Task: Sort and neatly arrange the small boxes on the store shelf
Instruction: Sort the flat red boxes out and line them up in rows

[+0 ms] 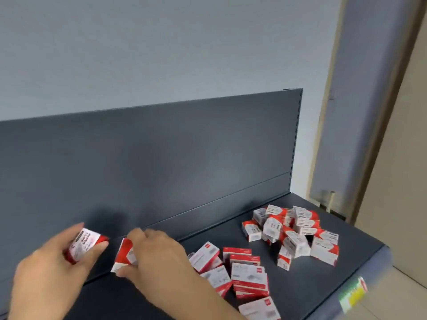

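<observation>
The left hand point(49, 264) is closed around one small red-and-white box point(84, 244), thumb on its near side and fingers over the top, holding it close to the dark back panel point(161, 158) at the left part of the shelf point(312, 280). Just to its right, the right hand point(157, 257) pinches a second red-and-white box point(124, 254) between thumb and fingertips; this box is tilted, its lower corner at or just above the shelf surface, which the blur leaves unclear. The two held boxes are near each other but apart. To the right of the right forearm lies a loose group of boxes point(233, 271), roughly eight or nine, some stacked flat and some askew, reaching toward the shelf's front edge. Farther right, well apart from that group, a jumbled heap of boxes point(293, 234) sits near the shelf's right end, about fifteen or more, tipped at all angles; motion blur prevents an exact count. Bare shelf surface runs along the foot of the back panel between the hands and the heap, and a bare strip separates the two clusters. A blurred price label point(353, 294) sits on the front rail at the right corner.
</observation>
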